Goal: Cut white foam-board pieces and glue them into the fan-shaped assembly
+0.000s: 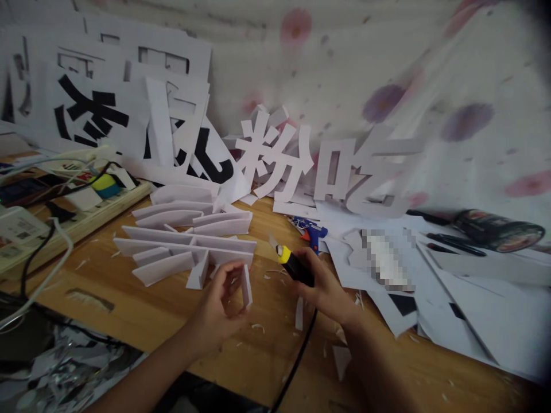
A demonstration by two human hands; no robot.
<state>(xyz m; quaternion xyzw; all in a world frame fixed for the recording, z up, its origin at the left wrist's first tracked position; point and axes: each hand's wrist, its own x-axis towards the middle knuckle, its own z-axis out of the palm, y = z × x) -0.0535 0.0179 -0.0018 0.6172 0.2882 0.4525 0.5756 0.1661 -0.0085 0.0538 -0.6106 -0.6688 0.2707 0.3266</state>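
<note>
My left hand [224,301] pinches a small white strip [247,287] upright between thumb and fingers. In my right hand [322,284] is a yellow-and-black cutter knife [293,265], its thin blade pointing up and to the left. A black cord [299,358] runs down from beneath that hand, apparently from the knife. Just beyond my left hand lies a white three-dimensional character [185,238] with thin raised walls, its hollow side up. The strip is close to this piece's near right end; whether they touch I cannot tell.
A blue glue gun [316,232] lies behind the knife. White cut-out characters [275,155] [336,172] lean at the back. Sheets [486,310] cover the right side, near a dark cylindrical tool [499,229]. Power strips [77,229] and cables stand left; scraps dot the wooden table [150,321].
</note>
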